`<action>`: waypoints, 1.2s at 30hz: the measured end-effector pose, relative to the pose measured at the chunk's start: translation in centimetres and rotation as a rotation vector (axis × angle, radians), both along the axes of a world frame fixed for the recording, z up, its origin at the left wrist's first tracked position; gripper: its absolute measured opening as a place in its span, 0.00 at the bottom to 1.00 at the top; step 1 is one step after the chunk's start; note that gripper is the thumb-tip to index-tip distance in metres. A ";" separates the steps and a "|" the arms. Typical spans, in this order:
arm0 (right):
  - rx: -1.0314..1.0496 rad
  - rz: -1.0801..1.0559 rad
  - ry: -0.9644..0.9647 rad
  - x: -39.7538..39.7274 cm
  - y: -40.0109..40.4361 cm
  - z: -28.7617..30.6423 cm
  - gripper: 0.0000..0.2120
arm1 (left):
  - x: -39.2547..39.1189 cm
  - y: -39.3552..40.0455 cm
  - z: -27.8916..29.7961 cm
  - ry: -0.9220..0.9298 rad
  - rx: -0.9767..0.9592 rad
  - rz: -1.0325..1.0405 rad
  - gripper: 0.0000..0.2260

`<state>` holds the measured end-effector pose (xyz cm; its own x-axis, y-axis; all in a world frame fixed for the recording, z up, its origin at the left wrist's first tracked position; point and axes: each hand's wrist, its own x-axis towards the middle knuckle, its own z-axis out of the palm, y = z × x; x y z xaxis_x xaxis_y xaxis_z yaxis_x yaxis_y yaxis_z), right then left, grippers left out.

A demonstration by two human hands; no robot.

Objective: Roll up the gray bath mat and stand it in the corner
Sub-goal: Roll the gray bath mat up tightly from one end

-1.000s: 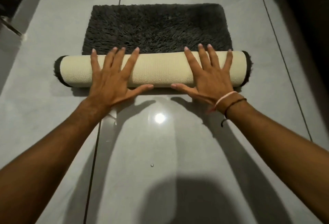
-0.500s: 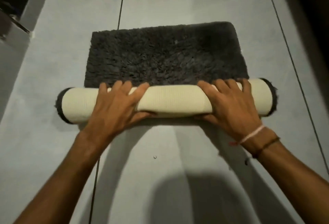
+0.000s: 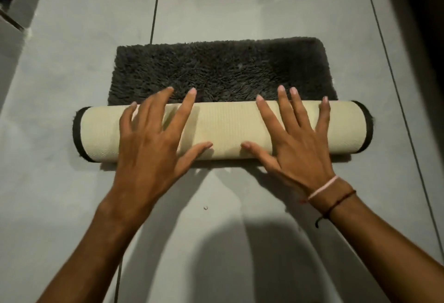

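The gray bath mat lies on the tiled floor, its near part rolled into a cylinder that shows the cream backing and dark fuzzy ends. The shaggy dark pile of the unrolled far part lies flat beyond the roll. My left hand rests flat on the left half of the roll with its fingers spread. On the right half lies my right hand, fingers also spread, fingertips reaching the pile. Both palms press on the roll without gripping it.
Gray floor tiles with dark grout lines surround the mat. A wall or door edge stands at the far left, and a dark area runs along the right side. My own shadow falls on the near floor.
My hands went from curled over the roll to flat with fingers spread. The roll has advanced onto the pile, so less flat mat shows than a second ago.
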<state>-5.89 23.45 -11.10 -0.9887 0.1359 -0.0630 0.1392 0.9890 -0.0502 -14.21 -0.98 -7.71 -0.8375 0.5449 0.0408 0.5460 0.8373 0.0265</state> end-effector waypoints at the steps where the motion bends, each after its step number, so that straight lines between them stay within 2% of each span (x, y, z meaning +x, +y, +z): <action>1: 0.001 -0.007 0.003 -1.4 0.4 0.0 0.43 | 0.7 0.3 -0.5 0.007 0.038 0.023 0.36; 6: 0.005 0.000 0.135 -5.6 1.7 1.4 0.43 | -1.5 2.7 -3.7 -0.017 -0.046 0.022 0.33; 10: -0.001 0.028 0.210 -4.1 0.9 0.9 0.41 | -7.8 5.0 -2.6 -0.091 -0.039 0.071 0.34; 13: 0.009 0.015 0.201 -5.3 0.9 -0.8 0.39 | -9.7 5.8 -1.6 0.001 -0.034 0.065 0.34; 16: -0.029 0.014 0.184 -9.1 2.4 -0.9 0.38 | -7.2 5.9 -1.9 0.109 0.066 0.052 0.33; 18: -0.069 0.020 0.157 -11.9 3.5 -0.1 0.39 | -6.3 5.8 -3.0 0.100 0.076 0.040 0.36; 23: -0.111 0.122 0.113 -14.9 5.2 1.2 0.50 | -12.4 6.5 -3.4 0.013 -0.072 -0.039 0.54; 26: -0.026 0.188 -0.002 -16.2 6.5 1.5 0.59 | -16.7 7.6 -2.1 -0.059 -0.142 -0.073 0.56; 28: 0.000 0.187 -0.032 -17.5 6.9 1.5 0.62 | -18.1 8.2 -1.5 -0.102 -0.158 -0.084 0.55; 32: 0.049 0.185 0.077 -17.5 6.4 1.0 0.53 | -18.1 8.5 -1.3 -0.025 -0.175 -0.106 0.45; 36: 0.021 0.138 0.181 -14.3 4.8 0.8 0.44 | -14.3 7.3 -1.6 0.036 -0.126 -0.092 0.39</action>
